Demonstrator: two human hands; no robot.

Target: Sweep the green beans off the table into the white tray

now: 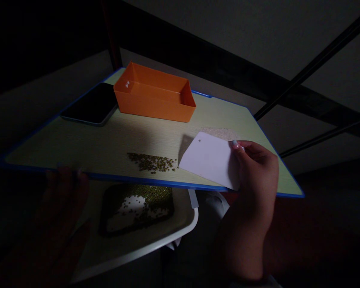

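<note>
Right hand (255, 172) gripping white card (210, 160) beside beans (152, 162)

Table (108, 140), blue-edged. Bin (155, 93) at far edge; phone (91, 105) left of bin; beans (152, 162), card (210, 160) and, apparently, rice (219, 133) nearer.

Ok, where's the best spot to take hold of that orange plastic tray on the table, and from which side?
Probably the near long wall of the orange rectangular plastic tray, from above: it stands open-topped, its thin upright rim free for fingers to pinch. The left end is crowded by the black phone; the right end, facing the right hand, also looks free.
</note>
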